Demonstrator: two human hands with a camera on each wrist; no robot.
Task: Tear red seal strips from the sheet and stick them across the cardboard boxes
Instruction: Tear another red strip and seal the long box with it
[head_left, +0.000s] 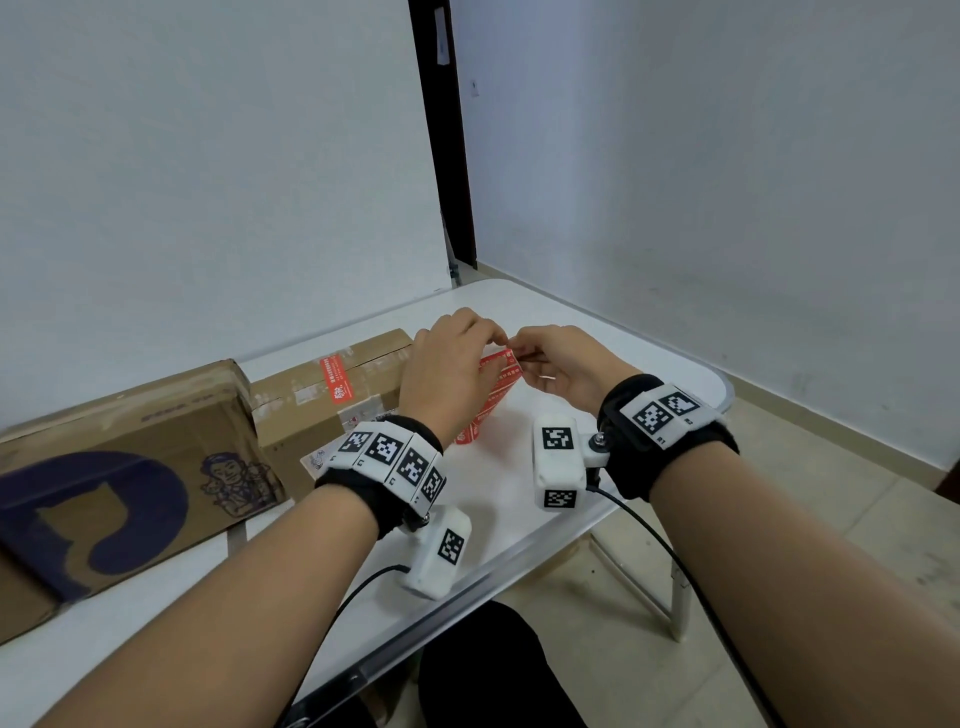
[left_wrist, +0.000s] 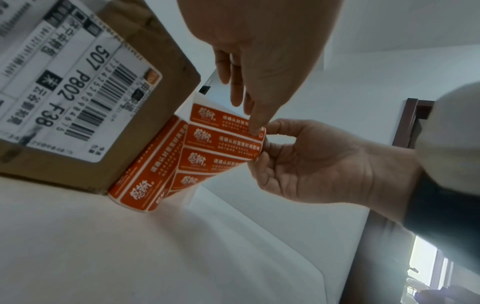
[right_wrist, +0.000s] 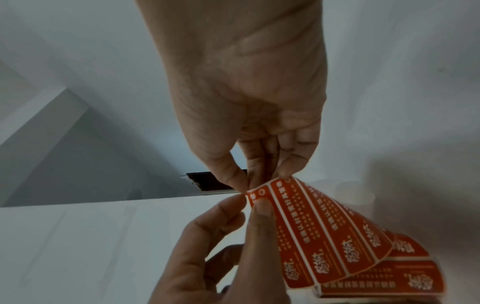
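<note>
A curled sheet of red seal strips (head_left: 493, 395) is held up over the white table, its lower end on the tabletop beside the nearer box. My left hand (head_left: 498, 340) pinches its top corner, thumb on the end of the outermost strip (right_wrist: 262, 207). My right hand (head_left: 514, 349) pinches the same top edge from the other side (right_wrist: 259, 183). In the left wrist view, the left fingertips (left_wrist: 255, 129) touch the sheet (left_wrist: 215, 144) and the right hand (left_wrist: 262, 145) grips its edge. A cardboard box (head_left: 332, 395) behind carries one red strip (head_left: 335, 382) across its seam. I cannot tell whether a strip is lifted.
A larger cardboard box with blue print (head_left: 119, 478) lies at the left. The strip-bearing box has a white shipping label (left_wrist: 78, 92) on its side. The white table (head_left: 519, 519) ends close on the right and front, with its leg (head_left: 675, 597) and tiled floor beyond.
</note>
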